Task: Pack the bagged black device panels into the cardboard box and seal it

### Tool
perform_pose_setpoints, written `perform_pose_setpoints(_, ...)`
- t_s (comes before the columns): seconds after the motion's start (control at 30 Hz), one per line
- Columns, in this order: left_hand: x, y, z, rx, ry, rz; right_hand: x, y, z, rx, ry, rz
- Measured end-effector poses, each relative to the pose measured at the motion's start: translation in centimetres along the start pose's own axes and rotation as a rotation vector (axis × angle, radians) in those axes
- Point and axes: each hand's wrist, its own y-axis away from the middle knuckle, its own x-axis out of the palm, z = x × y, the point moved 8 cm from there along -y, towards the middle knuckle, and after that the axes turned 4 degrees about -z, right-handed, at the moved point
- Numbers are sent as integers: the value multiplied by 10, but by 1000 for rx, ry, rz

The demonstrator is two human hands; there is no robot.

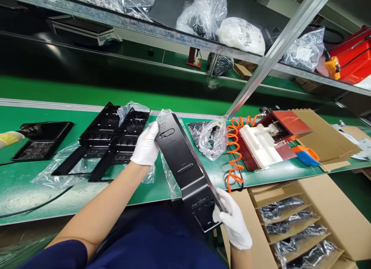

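Note:
I hold a long black metal bracket (185, 168) tilted above the green bench, its far end up and its near end over my lap. My left hand (145, 145), in a white glove, is closed on the far end. My right hand (234, 221), also gloved, grips the near end at its right edge. Clear plastic wrap (168, 172) lies under the bracket. Two more black brackets (111, 139) lie side by side on plastic to the left.
A cardboard box (307, 222) with several bagged parts stands at lower right. On the bench sit a crumpled plastic bag (213, 139), an orange coiled hose (234, 157), a red and white fixture (269, 141) and a black tray (40, 141). A diagonal aluminium bar (278, 48) crosses above.

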Motion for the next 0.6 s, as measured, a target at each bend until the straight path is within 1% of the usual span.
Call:
perform_pose_setpoints(0.07, 0, -1, -2, -3, 83, -7, -15, 0, 4, -48, -218, -122)
perform_pose_setpoints(0.1, 2, -1, -3, -15, 117, 1, -22, 0, 4, -71, -288, -189)
perform_pose_setpoints(0.17, 6, 0, -4, -44, 155, 21, -34, 3, 5, -119, -324, -312)
perform_pose_setpoints(0.23, 7, 2, -2, -71, 157, 21, -46, 8, 3, -155, -261, -382)
perform_pose_setpoints(0.33, 1, 1, 6, -101, 128, -25, -68, 18, -3, -188, -74, -440)
perform_pose_setpoints(0.4, -4, -1, 11, -102, 101, -56, -84, 25, -7, -187, 37, -477)
perform_pose_setpoints(0.47, -7, -2, 14, -86, 81, -52, -94, 29, -10, -181, 92, -518)
perform_pose_setpoints(0.53, -6, -1, 15, -57, 74, -23, -93, 30, -8, -181, 111, -534)
perform_pose_setpoints(0.6, -5, 1, 13, -22, 61, 15, -85, 26, -2, -196, 111, -530)
